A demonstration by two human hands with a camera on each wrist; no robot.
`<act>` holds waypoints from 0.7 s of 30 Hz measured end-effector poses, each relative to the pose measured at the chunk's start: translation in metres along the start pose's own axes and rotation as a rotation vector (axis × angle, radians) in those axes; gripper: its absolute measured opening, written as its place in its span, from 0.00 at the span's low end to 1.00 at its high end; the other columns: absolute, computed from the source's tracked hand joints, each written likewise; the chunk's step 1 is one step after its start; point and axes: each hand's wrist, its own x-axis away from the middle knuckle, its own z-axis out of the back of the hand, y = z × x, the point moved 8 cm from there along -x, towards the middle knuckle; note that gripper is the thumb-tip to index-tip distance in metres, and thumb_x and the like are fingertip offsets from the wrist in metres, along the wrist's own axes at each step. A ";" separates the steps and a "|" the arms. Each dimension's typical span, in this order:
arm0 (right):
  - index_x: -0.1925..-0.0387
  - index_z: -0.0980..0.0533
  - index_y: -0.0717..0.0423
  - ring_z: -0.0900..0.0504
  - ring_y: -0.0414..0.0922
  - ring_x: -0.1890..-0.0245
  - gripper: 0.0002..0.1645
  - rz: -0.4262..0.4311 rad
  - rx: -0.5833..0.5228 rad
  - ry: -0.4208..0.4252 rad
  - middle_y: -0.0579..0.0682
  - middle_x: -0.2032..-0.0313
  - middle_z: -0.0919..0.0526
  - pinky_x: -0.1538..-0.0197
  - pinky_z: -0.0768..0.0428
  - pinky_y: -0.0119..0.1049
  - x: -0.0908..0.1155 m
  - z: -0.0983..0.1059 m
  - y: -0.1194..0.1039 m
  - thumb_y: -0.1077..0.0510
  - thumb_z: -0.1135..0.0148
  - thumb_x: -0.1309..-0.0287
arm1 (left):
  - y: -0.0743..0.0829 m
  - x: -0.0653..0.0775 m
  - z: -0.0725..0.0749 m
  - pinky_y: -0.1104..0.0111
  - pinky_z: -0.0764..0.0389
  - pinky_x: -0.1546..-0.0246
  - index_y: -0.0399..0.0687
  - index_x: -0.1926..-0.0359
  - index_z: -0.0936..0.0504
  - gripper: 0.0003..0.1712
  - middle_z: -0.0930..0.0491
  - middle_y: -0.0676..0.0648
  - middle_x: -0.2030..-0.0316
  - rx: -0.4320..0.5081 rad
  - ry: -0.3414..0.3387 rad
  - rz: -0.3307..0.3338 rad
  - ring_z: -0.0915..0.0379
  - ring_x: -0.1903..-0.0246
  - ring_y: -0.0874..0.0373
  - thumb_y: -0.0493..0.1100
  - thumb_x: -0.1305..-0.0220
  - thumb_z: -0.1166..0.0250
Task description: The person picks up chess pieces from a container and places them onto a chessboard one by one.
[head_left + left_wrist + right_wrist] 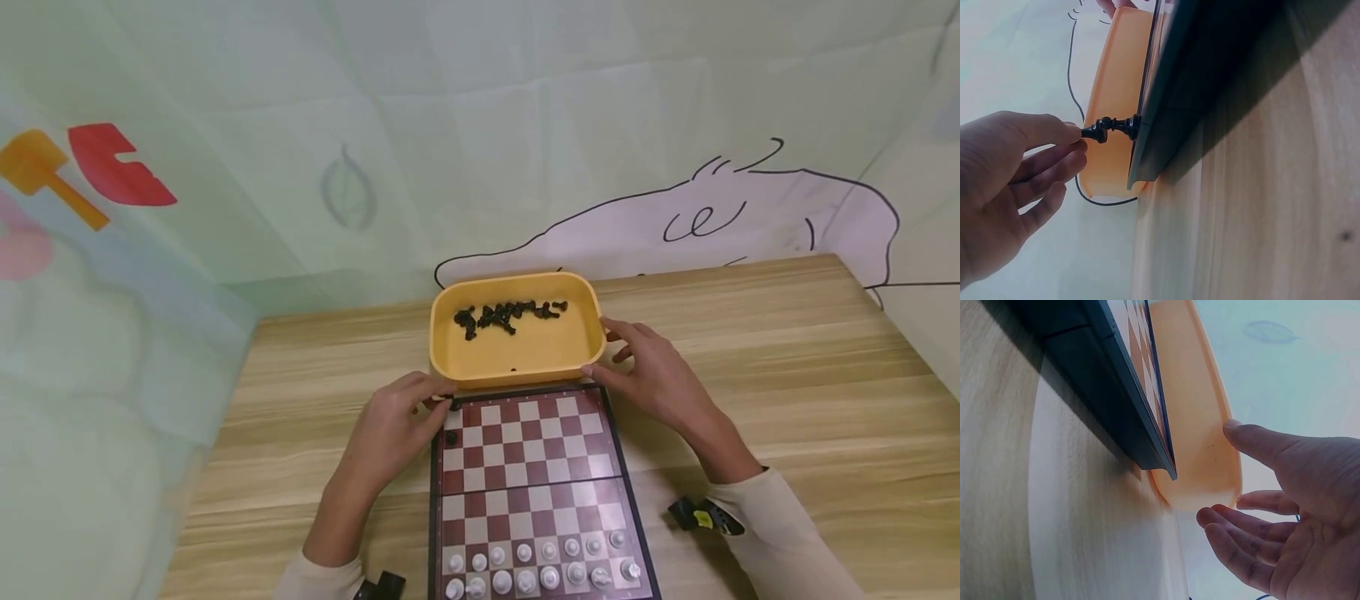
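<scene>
1. Two hands worked around the chessboard (540, 450), which I took as my landmark; it lay flat on the wooden table (787, 358), checks facing up.
2. At the chessboard's far left corner, I saw the left hand (393, 429) pinching a small black piece (1093, 132) between thumb and fingertips, probably by its end to leave the base free. Whether that piece touched the squares, I could not tell.
3. Slightly nearer, along the chessboard's left edge, a second black piece (451, 437) stood by itself.
4. Just beyond the chessboard's far edge sat the yellow tray (555, 354), close, I judged, to keep reaches short. More black pieces (498, 317) lay heaped inside, away from the chessboard.
5. Off the chessboard's far right corner, the right hand (656, 375) had its fingers loosely spread about the yellow tray's corner, thumb touching the rim; I read that as light steadying.
6. Across the chessboard's near end, white pieces (526, 579) were ranged in two rows, presumably spaced so none crowded another.
</scene>
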 end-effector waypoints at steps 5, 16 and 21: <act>0.30 0.37 0.51 0.19 0.52 0.55 0.46 0.005 -0.003 0.002 0.55 0.42 0.24 0.60 0.18 0.45 0.001 0.000 0.001 0.40 0.32 0.45 | -0.001 0.001 -0.004 0.71 0.20 0.66 0.53 0.57 0.13 0.14 0.16 0.57 0.62 0.001 -0.018 0.007 0.22 0.67 0.68 0.35 0.45 0.30; 0.30 0.38 0.51 0.19 0.52 0.55 0.46 0.001 -0.003 -0.001 0.56 0.42 0.24 0.59 0.18 0.45 0.000 -0.001 0.001 0.40 0.32 0.45 | -0.003 0.002 -0.007 0.71 0.20 0.66 0.55 0.58 0.13 0.12 0.17 0.57 0.64 -0.022 -0.051 0.041 0.22 0.67 0.67 0.37 0.44 0.29; 0.30 0.38 0.52 0.18 0.53 0.55 0.46 0.006 -0.008 0.000 0.57 0.43 0.24 0.59 0.18 0.45 0.000 0.000 0.001 0.40 0.32 0.45 | -0.005 0.002 -0.008 0.71 0.20 0.67 0.56 0.59 0.13 0.12 0.17 0.58 0.65 -0.011 -0.061 0.048 0.23 0.68 0.68 0.37 0.44 0.29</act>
